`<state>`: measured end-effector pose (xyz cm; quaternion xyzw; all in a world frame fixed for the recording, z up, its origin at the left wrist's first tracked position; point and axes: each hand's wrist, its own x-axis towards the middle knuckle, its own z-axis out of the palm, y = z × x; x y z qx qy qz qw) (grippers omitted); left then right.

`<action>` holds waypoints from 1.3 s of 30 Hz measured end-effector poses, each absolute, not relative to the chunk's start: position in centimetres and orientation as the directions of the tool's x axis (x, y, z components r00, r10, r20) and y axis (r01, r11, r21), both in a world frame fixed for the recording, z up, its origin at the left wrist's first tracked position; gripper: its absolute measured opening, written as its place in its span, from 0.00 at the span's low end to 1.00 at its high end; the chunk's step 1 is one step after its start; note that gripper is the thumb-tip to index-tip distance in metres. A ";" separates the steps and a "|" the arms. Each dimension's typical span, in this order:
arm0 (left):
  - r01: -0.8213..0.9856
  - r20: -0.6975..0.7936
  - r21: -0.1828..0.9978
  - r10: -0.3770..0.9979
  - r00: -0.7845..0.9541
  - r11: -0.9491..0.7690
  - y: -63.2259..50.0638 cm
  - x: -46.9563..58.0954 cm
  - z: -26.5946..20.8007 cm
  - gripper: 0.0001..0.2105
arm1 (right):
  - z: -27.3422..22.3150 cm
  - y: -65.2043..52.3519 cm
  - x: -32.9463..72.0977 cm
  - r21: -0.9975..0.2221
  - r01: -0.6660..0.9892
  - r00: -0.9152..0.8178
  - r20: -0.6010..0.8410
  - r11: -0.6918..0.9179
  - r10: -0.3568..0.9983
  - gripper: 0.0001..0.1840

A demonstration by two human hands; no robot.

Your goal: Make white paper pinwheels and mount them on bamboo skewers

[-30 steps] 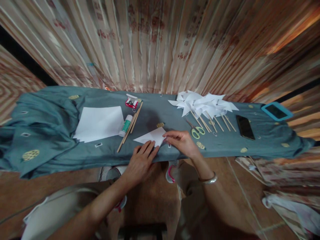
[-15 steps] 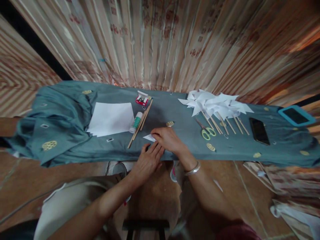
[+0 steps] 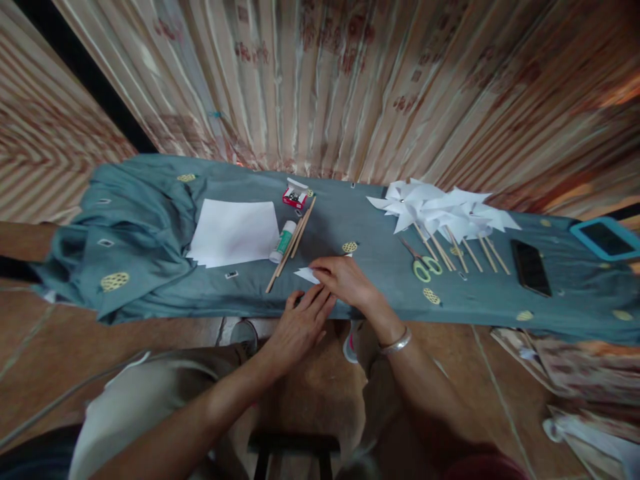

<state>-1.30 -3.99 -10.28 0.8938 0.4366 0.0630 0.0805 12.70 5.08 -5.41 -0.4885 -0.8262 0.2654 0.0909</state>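
Note:
At the near edge of the cloth-covered table, a small folded piece of white paper (image 3: 307, 275) lies mostly beneath my hands, one pointed corner showing. My right hand (image 3: 345, 279), a silver bangle on its wrist, is closed with thumb and fingers pinched down on that paper. Against its lower side rests my left hand (image 3: 303, 321), fingers stretched out over the table edge, the fingertips touching the paper. Just beyond lie several thin wooden sticks (image 3: 296, 240) beside a green and white glue stick (image 3: 283, 241). How the paper is folded under the fingers is hidden.
To the left lies a stack of white paper (image 3: 235, 233). A small open red box (image 3: 295, 195) stands behind the sticks. Toward the right are scissors (image 3: 425, 267), several paper pinwheels (image 3: 445, 210) on sticks, a black phone (image 3: 531, 268) and a blue-framed tablet (image 3: 607, 239).
The whole view has shifted slightly, so the table's things appear farther right. Both hands stay on the paper, with hardly any change in their pose.

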 end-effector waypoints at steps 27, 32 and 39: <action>0.751 0.076 0.208 0.776 0.626 -0.627 -4.6 -1.8 -9.9 0.27 | -8.3 3.9 13.9 -0.510 0.691 -0.444 0.260 0.512 0.858 0.27; 0.753 0.079 0.207 0.778 0.624 -0.625 -4.5 -1.8 -9.8 0.27 | -8.0 4.4 13.3 -0.305 0.793 -0.472 0.242 0.528 0.848 0.25; 0.751 0.067 0.208 0.775 0.628 -0.627 -4.6 -1.9 -9.7 0.26 | -8.5 4.6 13.7 -0.311 0.805 -0.468 0.192 0.506 0.863 0.25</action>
